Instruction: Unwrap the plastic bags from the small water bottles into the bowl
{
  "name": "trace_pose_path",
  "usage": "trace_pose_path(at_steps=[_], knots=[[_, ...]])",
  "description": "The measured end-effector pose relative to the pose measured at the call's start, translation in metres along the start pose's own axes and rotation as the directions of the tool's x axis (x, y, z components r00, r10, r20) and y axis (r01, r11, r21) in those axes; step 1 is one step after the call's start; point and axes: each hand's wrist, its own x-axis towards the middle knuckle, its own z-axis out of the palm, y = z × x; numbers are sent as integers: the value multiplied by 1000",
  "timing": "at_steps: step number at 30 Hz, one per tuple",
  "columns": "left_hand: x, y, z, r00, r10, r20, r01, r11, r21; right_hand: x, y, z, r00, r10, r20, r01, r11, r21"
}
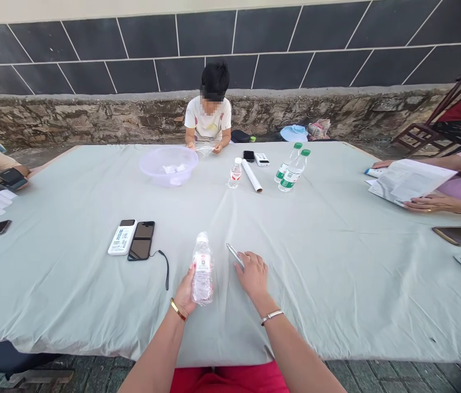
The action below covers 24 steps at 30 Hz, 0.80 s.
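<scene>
Clear plastic bottle (pixel 202 281) in the left-hand grip (pixel 186 292), silver pen (pixel 234 254) in the right-hand grip (pixel 252 274)

The left-hand grip curls about the bottle's lower half from its left side; most of the fingers are hidden behind. The bottle is nearly upright at the near middle of the worktop (pixel 336 245), white cap (pixel 202 237) uppermost; whether its base touches down is unclear. It seems wrapped in crinkled clear film, so it should feel slippery, and its wall probably gives when squeezed. Its fill cannot be told, so neither can its weight. The labelled middle looks the surest place to hold, without pressing hard.

Just beside it, the right-hand grip rests palm down, fingers gathered round the pen, which is likely light and stiff.

To the bottle's left lie a white power bank (pixel 122 238) and a dark phone (pixel 142 244) with a strap (pixel 167 273). Farther out are a small bottle (pixel 234 176), a white roll (pixel 251 176), two green-capped bottles (pixel 291 178) and a pale purple basin (pixel 147 168). Opposite sits a person (pixel 208 120).
</scene>
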Motion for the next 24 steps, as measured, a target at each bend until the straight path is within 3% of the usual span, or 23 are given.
trace_pose_path(at_steps=[2,3,6,9,11,13,16,19,21,22,24], knots=[[0,-4,-3,999,-31,11,31,999,-15,-9,-15,4,997,-53,55,40,975,217],[0,-6,-4,999,-46,18,46,999,-23,-14,-24,7,987,-82,138,23,923,384],[-1,-11,-5,994,-87,64,88,996,-18,-27,-48,21,895,-157,418,-248,604,758],[-3,-13,-5,993,-59,98,54,997,49,-37,-61,31,824,-123,553,-494,322,808],[-3,-12,-5,997,45,65,-58,977,206,-39,-63,33,818,-102,566,-541,197,818],[-3,-8,-5,978,207,0,-183,861,475,-40,-62,34,844,-82,530,-517,132,845],[-3,0,-2,915,400,-59,-241,654,717,-39,-61,35,889,-13,457,-445,206,872],[-5,4,6,827,557,-71,-269,504,821,-40,-60,36,919,88,383,-379,463,802],[-5,3,12,772,631,-76,-221,379,899,-41,-62,37,938,147,313,-332,638,695],[-4,2,16,762,642,-84,-192,348,917,-42,-63,38,945,167,280,-314,695,647],[0,-1,20,769,630,-107,-174,367,914,-45,-66,38,954,190,232,-294,747,596]])
